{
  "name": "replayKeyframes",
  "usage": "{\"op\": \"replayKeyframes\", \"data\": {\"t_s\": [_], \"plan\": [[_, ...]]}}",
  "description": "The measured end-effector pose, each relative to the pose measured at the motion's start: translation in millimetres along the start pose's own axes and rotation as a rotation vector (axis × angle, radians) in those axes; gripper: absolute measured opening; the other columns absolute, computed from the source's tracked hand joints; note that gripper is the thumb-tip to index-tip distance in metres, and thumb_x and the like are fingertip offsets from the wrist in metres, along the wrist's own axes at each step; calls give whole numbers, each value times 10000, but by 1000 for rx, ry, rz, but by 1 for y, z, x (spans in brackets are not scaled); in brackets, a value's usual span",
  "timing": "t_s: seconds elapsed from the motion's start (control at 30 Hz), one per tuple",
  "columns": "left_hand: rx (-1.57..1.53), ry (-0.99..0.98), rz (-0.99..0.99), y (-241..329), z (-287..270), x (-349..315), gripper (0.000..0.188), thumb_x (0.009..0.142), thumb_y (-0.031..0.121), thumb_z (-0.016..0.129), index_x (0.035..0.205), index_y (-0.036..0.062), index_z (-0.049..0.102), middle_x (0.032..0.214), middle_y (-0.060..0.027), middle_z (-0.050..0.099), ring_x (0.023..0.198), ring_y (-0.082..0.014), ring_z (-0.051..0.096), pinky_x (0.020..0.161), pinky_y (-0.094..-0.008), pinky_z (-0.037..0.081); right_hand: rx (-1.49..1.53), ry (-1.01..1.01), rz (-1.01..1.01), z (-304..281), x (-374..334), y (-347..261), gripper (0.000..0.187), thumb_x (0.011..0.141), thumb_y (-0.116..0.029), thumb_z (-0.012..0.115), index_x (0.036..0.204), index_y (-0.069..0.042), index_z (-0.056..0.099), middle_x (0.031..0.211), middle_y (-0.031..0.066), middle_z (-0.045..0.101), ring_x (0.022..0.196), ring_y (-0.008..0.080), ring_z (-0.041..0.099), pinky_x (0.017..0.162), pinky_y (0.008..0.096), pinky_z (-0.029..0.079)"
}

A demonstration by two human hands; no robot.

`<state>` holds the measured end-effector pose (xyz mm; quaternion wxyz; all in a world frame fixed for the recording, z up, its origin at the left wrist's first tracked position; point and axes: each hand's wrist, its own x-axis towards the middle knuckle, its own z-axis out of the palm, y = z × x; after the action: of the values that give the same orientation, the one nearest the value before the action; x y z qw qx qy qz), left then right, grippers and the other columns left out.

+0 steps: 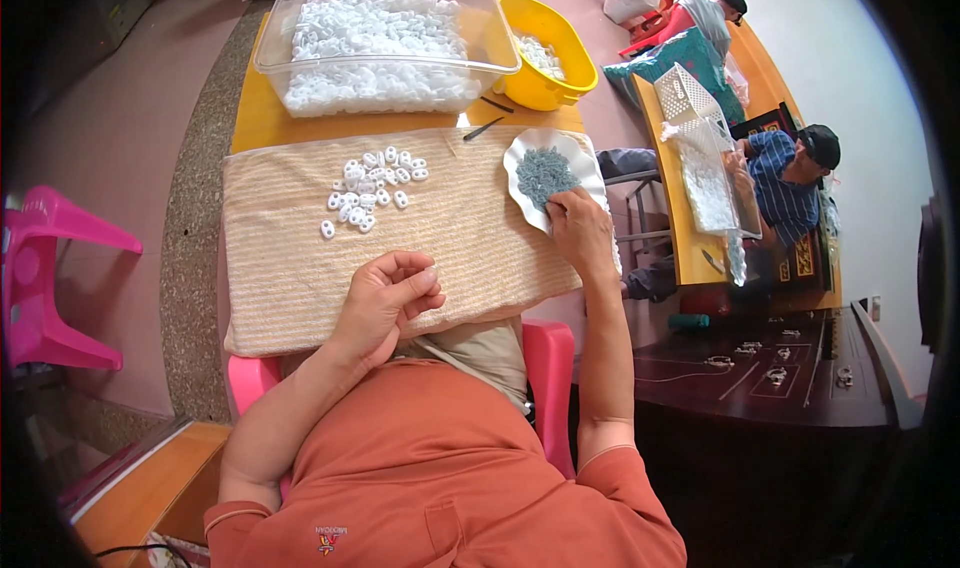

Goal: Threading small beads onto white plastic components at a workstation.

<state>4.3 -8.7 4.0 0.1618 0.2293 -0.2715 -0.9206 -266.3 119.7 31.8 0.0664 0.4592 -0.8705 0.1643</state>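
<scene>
My left hand (392,296) is held over the near edge of a striped beige cloth (290,278), its fingers curled in and the thumb pressed against them. Whatever it may hold is too small or hidden to make out. My right hand (582,226) reaches to the near rim of a white scalloped dish (590,173). Its fingertips pinch together at the edge of a heap of small grey-blue pieces (545,173). Several small white oval plastic parts with two holes (368,186) lie loosely grouped on the cloth, beyond my left hand.
A clear plastic bin (400,78) full of white parts stands at the back, beside a yellow tub (545,28) with more inside. Dark thin tools (484,129) lie between. A pink stool (60,278) is at left. At right, a person in a striped shirt (785,183) works at another table.
</scene>
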Motion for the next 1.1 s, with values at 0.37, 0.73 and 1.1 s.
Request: {"op": "replayKeyframes", "data": {"t_s": [0.37,0.73,1.1], "plan": [[27,11,-16,-1,1,0,110,873,46,652,969,25,604,823,-45,631,750,-121,632,728,-274,577,-21,40,-21,6,0,9,114,855,-172,610,871,-72,662,896,101,633,796,345,629,716,435,496],[29,11,-28,-1,1,-1,117,874,52,653,977,26,603,833,-42,631,760,-116,630,734,-272,575,146,103,-2,5,-2,10,137,798,-112,694,835,11,645,787,154,640,699,286,642,661,360,499],[28,12,-29,-2,1,-1,119,875,59,655,977,25,602,831,-44,631,759,-118,631,734,-276,574,236,127,-20,4,-4,11,124,842,-102,655,880,15,646,776,166,650,680,265,638,647,347,494]]}}
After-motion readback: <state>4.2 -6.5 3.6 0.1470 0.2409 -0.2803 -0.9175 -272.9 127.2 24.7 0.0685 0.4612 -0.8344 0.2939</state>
